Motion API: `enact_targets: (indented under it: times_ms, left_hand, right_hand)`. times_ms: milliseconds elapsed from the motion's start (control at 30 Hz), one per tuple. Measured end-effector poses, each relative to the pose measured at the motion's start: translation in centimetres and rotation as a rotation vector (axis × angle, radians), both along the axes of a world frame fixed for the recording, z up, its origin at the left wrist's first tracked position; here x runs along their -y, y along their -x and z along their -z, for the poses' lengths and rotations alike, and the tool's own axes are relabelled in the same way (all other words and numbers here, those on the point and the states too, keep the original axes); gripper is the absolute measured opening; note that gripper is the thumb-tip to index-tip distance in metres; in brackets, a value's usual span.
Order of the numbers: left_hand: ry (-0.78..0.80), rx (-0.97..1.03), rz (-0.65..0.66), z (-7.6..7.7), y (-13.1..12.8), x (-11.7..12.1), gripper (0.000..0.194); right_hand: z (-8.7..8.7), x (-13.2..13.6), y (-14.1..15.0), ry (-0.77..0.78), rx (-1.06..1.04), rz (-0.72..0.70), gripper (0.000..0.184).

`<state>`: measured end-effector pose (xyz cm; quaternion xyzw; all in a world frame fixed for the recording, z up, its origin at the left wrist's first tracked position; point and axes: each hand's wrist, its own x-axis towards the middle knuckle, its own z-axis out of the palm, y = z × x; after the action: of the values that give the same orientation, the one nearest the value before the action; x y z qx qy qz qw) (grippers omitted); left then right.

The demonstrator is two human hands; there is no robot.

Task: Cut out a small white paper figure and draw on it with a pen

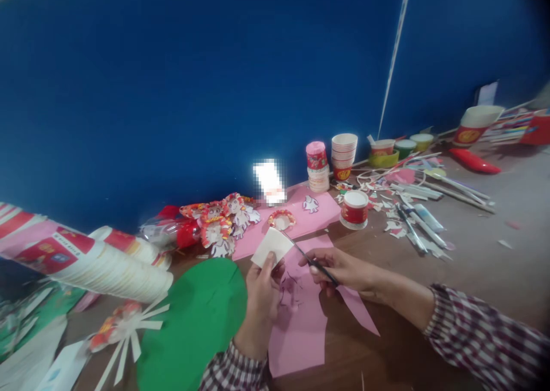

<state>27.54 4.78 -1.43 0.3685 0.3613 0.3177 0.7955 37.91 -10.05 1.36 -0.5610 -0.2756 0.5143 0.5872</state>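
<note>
My left hand (pixel 260 299) pinches a small piece of white paper (pixel 271 245), thumb on top. In my right hand (pixel 344 269) is a pair of dark scissors (pixel 323 269), their blades reaching the paper's right edge. Whether the blades are apart is too small to see. Below both hands lies a cut pink paper sheet (pixel 301 339) with dark drawn lines. Just beyond the white paper, a red-and-yellow ring (pixel 282 221) and a white paper figure cutout (pixel 310 204) rest on another pink sheet (pixel 329 207).
Left are a green paper circle (pixel 193 322), stacked paper cups (pixel 124 279) and a cup cut into strips (pixel 133 325). Behind are decorated figures (pixel 234 207) and upright cup stacks (pixel 344 150). To the right lie paper scraps (pixel 393 213), pens (pixel 412 227) and a tube (pixel 428 218).
</note>
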Motion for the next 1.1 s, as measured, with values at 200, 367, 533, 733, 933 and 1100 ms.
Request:
enact_targets:
  times_ms: [200,367,533,733,933,1100]
  left_hand:
    - [0.002,-0.001,0.015,0.3,-0.1,0.1,0.025]
    - [0.003,0.006,0.019,0.3,-0.1,0.1,0.022]
    - [0.013,-0.005,0.017,0.2,0.0,0.1,0.02]
    - [0.011,-0.026,0.047,0.3,0.0,0.2,0.027]
    - [-0.003,-0.056,0.058,0.1,0.0,0.3,0.036]
    - [-0.03,-0.082,0.089,-0.1,0.2,0.4,0.045]
  right_hand:
    - [0.4,-0.1,-0.2,-0.003,0.003,0.0,0.046]
    - [0.3,0.0,-0.2,0.012,0.01,-0.015,0.045]
    - [0.3,0.0,-0.1,0.014,0.048,-0.022,0.04]
    - [0.7,-0.2,-0.3,0.017,0.074,-0.02,0.045]
    - [0.9,-0.2,-0.4,0.004,0.098,-0.021,0.048]
    - [1.3,-0.2,-0.4,-0.025,0.128,-0.012,0.049]
